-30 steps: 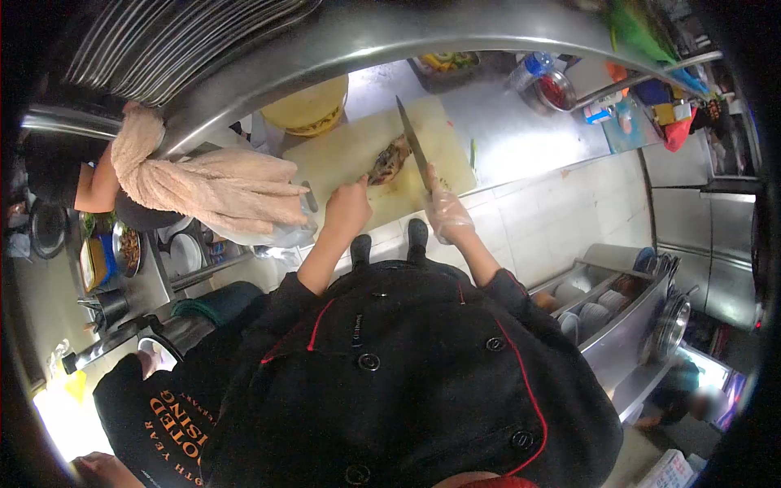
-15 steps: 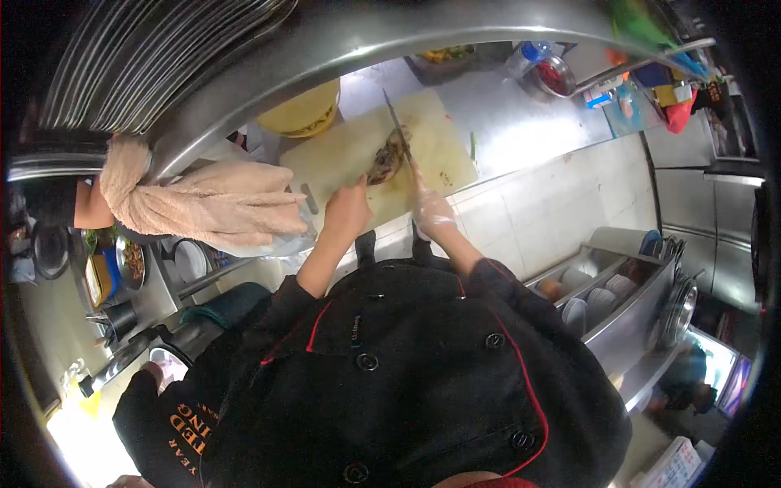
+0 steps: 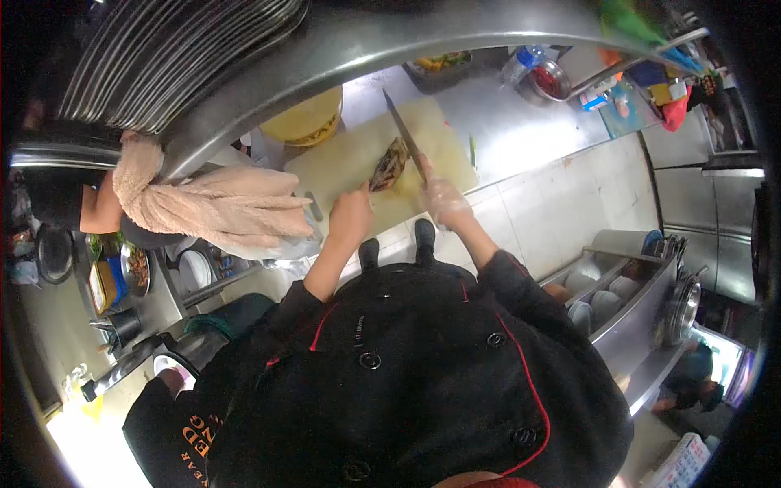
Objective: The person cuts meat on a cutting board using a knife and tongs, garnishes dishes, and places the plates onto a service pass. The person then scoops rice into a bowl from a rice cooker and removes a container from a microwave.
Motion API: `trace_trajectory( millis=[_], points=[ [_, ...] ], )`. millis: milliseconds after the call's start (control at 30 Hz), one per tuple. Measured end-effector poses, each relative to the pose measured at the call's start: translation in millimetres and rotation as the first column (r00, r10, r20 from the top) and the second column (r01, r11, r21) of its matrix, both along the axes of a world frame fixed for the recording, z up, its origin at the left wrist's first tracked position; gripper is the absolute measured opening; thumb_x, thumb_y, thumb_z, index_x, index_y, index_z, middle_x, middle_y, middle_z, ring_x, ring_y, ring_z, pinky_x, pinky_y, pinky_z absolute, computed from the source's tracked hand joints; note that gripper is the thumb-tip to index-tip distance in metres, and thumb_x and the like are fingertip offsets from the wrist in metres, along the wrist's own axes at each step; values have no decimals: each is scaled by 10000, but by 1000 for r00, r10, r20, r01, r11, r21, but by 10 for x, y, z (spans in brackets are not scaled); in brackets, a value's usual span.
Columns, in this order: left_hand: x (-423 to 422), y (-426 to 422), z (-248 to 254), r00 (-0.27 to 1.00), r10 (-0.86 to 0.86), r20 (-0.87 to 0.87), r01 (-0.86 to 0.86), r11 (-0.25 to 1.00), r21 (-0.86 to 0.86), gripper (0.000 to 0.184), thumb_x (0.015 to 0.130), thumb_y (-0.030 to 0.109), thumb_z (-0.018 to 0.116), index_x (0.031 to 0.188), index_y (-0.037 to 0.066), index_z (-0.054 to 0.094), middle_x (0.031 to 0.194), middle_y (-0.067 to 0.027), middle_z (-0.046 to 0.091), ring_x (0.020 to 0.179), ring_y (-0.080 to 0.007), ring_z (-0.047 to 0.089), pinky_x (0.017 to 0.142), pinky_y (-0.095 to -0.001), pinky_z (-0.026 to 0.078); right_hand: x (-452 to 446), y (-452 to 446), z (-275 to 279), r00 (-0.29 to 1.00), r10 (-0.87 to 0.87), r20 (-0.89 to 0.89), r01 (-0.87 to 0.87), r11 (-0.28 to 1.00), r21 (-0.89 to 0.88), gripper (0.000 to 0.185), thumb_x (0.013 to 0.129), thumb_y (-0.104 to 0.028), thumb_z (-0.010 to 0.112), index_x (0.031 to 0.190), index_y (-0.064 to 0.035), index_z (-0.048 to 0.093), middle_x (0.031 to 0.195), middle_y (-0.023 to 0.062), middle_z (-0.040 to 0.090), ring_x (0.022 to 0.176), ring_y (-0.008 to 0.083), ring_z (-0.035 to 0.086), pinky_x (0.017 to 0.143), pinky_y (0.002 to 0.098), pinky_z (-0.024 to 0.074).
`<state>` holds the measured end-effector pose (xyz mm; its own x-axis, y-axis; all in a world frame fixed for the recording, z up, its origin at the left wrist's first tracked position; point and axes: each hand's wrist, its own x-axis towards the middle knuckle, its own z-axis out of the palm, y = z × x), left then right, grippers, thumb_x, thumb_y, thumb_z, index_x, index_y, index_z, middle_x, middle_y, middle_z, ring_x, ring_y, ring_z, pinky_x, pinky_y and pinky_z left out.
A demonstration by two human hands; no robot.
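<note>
Upper centre: dark food piece point(image 3: 389, 167) up-right of left grip point(image 3: 351, 215), lower end pinched there; right grip point(image 3: 445, 203) wrapped round knife point(image 3: 399, 121).

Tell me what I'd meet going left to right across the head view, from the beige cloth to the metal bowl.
Beige, towel-like fabric cloth → bare left hand → dark-brown, elongated food piece → right hand in a clear plastic glove → round silver metal bowl with red contents.

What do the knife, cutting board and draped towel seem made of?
Knife: metal blade, probably steel, judging by its thin, even grey look. Cutting board: likely plastic; pale, smooth, no grain visible. Towel: soft matte cloth, perhaps cotton, with fuzzy folds.
</note>
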<state>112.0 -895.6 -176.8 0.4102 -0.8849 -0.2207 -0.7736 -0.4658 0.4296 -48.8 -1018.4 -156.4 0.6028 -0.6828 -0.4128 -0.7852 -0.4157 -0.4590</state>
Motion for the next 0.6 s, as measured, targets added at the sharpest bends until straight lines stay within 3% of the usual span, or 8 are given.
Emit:
trace_trajectory(
  millis=[33,133,233,433,533,600],
  points=[
    [-1,-5,12,1000,9,-8,-9,1000,11,426,768,43,493,1190,52,552,788,-273,620,763,-401,632,702,-459,519,-66,35,56,1000,9,-5,-9,1000,-1,700,870,-96,406,1438,-186,8,902,293,594,843,420,589,746,483,458],
    [-41,16,65,999,31,-29,-30,999,28,433,757,44,506,1186,48,556,783,-271,620,755,-396,634,698,-457,520,-264,207,-242,952,165,258,-62,929,-365,695,878,-108,408,1439,-187,4,876,285,601,818,415,594,725,490,457],
    [-40,20,67,999,36,-33,-35,999,18,440,743,43,517,1181,37,558,783,-270,621,748,-395,634,694,-457,520,-246,313,-40,998,46,-39,-45,998,40,700,880,-110,413,1439,-197,1,848,274,607,796,411,599,713,490,455],
    [-44,32,42,999,24,-33,-23,999,47,451,731,33,517,1181,28,557,775,-261,622,737,-390,635,688,-447,523,-146,329,-249,990,-21,-138,31,997,72,712,876,-101,413,1439,-217,-7,821,288,601,792,413,602,702,487,450],
    [-36,39,-36,1000,20,-20,-19,999,47,448,736,30,513,1181,31,558,770,-254,623,741,-387,636,687,-446,522,-11,257,-326,1000,-19,24,18,1000,9,707,884,-108,408,1438,-217,-17,854,307,595,819,426,595,724,489,444],
    [-40,50,-84,1000,12,-15,-12,1000,21,444,739,29,511,1181,32,557,771,-249,624,747,-385,635,688,-448,521,69,149,-247,998,-55,-12,55,995,81,697,882,-109,408,1439,-216,2,921,314,583,853,432,583,751,488,441]
  ],
)
